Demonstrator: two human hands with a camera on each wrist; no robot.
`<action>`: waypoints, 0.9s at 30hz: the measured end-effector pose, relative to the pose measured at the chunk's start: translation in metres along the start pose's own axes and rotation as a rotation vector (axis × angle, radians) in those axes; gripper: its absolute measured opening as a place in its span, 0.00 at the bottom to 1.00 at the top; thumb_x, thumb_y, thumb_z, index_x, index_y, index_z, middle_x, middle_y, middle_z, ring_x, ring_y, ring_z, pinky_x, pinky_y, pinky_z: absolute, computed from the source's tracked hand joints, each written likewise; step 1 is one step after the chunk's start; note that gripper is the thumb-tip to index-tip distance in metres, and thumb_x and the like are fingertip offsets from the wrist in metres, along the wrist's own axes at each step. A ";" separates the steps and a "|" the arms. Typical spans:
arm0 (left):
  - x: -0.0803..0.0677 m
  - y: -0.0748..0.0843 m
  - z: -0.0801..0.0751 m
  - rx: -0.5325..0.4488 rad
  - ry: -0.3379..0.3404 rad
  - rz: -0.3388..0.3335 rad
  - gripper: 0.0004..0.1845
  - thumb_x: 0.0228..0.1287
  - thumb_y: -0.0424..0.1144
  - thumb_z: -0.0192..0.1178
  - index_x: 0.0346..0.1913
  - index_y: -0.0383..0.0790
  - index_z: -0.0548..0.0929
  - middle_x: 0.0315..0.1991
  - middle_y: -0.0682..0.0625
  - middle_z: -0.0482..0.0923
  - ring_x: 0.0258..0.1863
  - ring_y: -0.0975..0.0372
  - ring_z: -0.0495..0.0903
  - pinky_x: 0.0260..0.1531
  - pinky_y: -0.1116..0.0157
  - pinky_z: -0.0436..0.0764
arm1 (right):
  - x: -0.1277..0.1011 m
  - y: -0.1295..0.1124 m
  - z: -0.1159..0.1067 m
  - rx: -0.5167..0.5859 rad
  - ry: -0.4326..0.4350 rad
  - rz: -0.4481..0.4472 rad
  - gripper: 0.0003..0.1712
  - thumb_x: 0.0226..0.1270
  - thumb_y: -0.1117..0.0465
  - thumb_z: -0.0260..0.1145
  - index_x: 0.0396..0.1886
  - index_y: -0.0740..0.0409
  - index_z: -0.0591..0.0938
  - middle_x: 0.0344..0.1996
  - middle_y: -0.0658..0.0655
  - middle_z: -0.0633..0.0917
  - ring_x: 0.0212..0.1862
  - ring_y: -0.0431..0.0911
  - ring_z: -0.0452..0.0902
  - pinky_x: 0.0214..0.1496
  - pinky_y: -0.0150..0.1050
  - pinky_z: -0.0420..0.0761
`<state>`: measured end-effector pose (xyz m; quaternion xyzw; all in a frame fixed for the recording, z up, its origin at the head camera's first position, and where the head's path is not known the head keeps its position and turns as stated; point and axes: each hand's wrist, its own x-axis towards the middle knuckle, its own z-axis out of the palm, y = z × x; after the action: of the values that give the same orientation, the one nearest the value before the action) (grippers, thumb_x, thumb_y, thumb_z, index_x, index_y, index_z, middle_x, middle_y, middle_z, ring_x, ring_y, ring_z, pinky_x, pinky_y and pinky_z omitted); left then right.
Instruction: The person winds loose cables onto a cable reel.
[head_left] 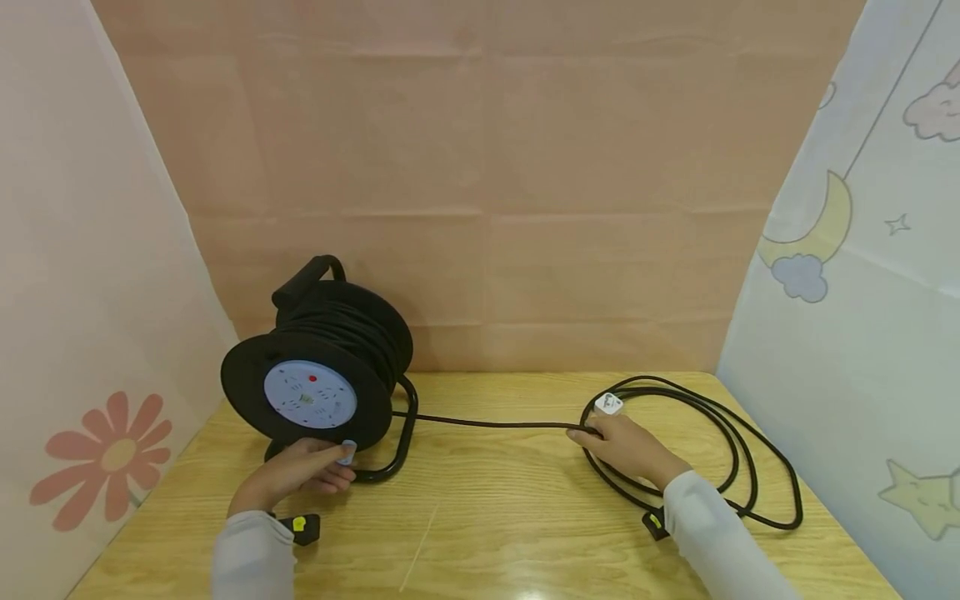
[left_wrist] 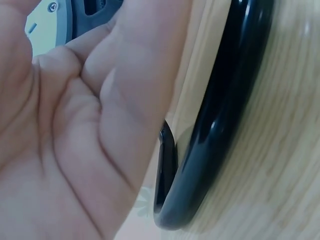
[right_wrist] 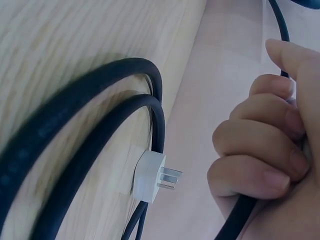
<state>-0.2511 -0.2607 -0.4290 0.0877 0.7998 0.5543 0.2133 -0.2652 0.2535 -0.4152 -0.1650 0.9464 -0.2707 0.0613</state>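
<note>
The cable reel (head_left: 322, 367) stands at the left of the bench (head_left: 495, 517). The left hand (head_left: 300, 471) pinches a small knob at the reel's lower front rim. Right of the reel, the right hand (head_left: 626, 446) is curled round the black cable (head_left: 487, 423), just beside the white plug (head_left: 608, 405) and loose coils.

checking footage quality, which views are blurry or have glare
Head view: sharp, with wide-angle bending at the edges and a glare patch on the wooden table. Left wrist view: the left hand fills the frame, soft. Right wrist view: the nearest black cable is blurred.
</note>
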 end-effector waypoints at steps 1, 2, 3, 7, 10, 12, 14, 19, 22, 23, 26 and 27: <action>0.000 0.000 0.000 -0.002 0.000 0.000 0.29 0.76 0.50 0.53 0.52 0.20 0.79 0.40 0.44 0.85 0.40 0.53 0.86 0.41 0.62 0.86 | -0.001 0.001 0.000 -0.001 0.004 -0.006 0.31 0.74 0.33 0.52 0.24 0.54 0.74 0.15 0.49 0.68 0.18 0.41 0.58 0.23 0.37 0.66; 0.000 0.000 0.000 -0.003 0.000 -0.001 0.29 0.76 0.50 0.53 0.52 0.20 0.79 0.40 0.44 0.85 0.40 0.53 0.86 0.41 0.62 0.86 | -0.002 0.001 -0.001 -0.002 0.004 -0.014 0.31 0.75 0.33 0.52 0.24 0.53 0.73 0.15 0.48 0.67 0.17 0.41 0.57 0.23 0.36 0.66; 0.000 0.000 0.000 -0.003 0.001 -0.002 0.29 0.76 0.50 0.53 0.52 0.20 0.79 0.40 0.44 0.85 0.40 0.53 0.86 0.41 0.62 0.86 | -0.002 0.001 -0.001 -0.002 0.005 -0.022 0.30 0.75 0.33 0.52 0.24 0.53 0.73 0.15 0.48 0.67 0.17 0.41 0.57 0.23 0.36 0.66; 0.000 -0.002 -0.001 0.001 0.006 -0.004 0.29 0.76 0.51 0.53 0.52 0.21 0.80 0.40 0.45 0.85 0.40 0.54 0.86 0.41 0.62 0.86 | -0.002 0.002 -0.003 -0.024 0.007 -0.050 0.30 0.76 0.34 0.51 0.26 0.53 0.76 0.18 0.48 0.69 0.19 0.41 0.61 0.25 0.37 0.67; 0.001 -0.003 -0.002 0.006 0.014 0.000 0.29 0.76 0.51 0.54 0.52 0.21 0.80 0.40 0.45 0.85 0.40 0.54 0.86 0.41 0.62 0.86 | -0.003 0.006 -0.007 -0.037 0.002 -0.053 0.29 0.77 0.35 0.50 0.31 0.54 0.78 0.20 0.52 0.71 0.21 0.44 0.65 0.28 0.40 0.70; 0.000 -0.004 -0.003 0.007 0.019 0.003 0.29 0.75 0.51 0.55 0.52 0.21 0.80 0.41 0.44 0.85 0.40 0.54 0.86 0.41 0.61 0.86 | -0.004 0.010 -0.010 -0.041 0.013 -0.043 0.30 0.76 0.35 0.51 0.39 0.56 0.82 0.26 0.55 0.79 0.27 0.47 0.75 0.34 0.44 0.77; -0.001 -0.006 -0.004 0.011 0.026 0.006 0.29 0.75 0.51 0.55 0.52 0.21 0.80 0.42 0.43 0.85 0.40 0.53 0.86 0.42 0.60 0.86 | -0.006 0.015 -0.015 -0.038 0.023 -0.021 0.32 0.76 0.35 0.52 0.51 0.58 0.84 0.40 0.61 0.85 0.39 0.54 0.82 0.44 0.52 0.81; -0.005 -0.011 -0.008 0.032 0.063 -0.008 0.30 0.75 0.52 0.56 0.52 0.21 0.80 0.43 0.42 0.85 0.41 0.53 0.86 0.42 0.60 0.86 | -0.017 0.030 -0.026 -0.075 0.067 0.028 0.35 0.75 0.36 0.54 0.62 0.60 0.80 0.55 0.63 0.83 0.56 0.61 0.79 0.56 0.62 0.77; -0.006 -0.014 -0.010 0.037 0.087 -0.024 0.29 0.74 0.52 0.56 0.52 0.22 0.80 0.42 0.43 0.85 0.40 0.54 0.86 0.42 0.60 0.86 | -0.022 0.037 -0.032 -0.140 0.097 0.055 0.30 0.75 0.35 0.54 0.46 0.56 0.84 0.36 0.55 0.85 0.38 0.53 0.82 0.40 0.53 0.81; -0.006 -0.015 -0.011 0.036 0.094 -0.028 0.29 0.74 0.53 0.56 0.52 0.23 0.81 0.42 0.43 0.85 0.40 0.54 0.86 0.42 0.60 0.86 | -0.024 0.039 -0.034 -0.167 0.113 0.062 0.28 0.75 0.35 0.53 0.39 0.54 0.83 0.28 0.52 0.82 0.31 0.49 0.78 0.34 0.48 0.78; -0.007 -0.018 -0.012 0.032 0.121 -0.033 0.28 0.73 0.53 0.58 0.51 0.24 0.81 0.41 0.44 0.85 0.40 0.55 0.86 0.41 0.61 0.86 | -0.028 0.043 -0.037 -0.219 0.152 0.079 0.28 0.75 0.34 0.54 0.24 0.50 0.73 0.16 0.48 0.67 0.20 0.42 0.62 0.25 0.39 0.64; -0.008 -0.019 -0.012 0.036 0.132 -0.032 0.28 0.73 0.53 0.58 0.50 0.24 0.82 0.41 0.44 0.85 0.40 0.55 0.86 0.41 0.61 0.86 | -0.030 0.044 -0.038 -0.232 0.165 0.078 0.28 0.75 0.35 0.54 0.22 0.49 0.71 0.15 0.48 0.65 0.19 0.42 0.60 0.24 0.38 0.62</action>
<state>-0.2474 -0.2811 -0.4414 0.0419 0.8231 0.5410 0.1676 -0.2575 0.3174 -0.4055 -0.1113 0.9789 -0.1694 -0.0258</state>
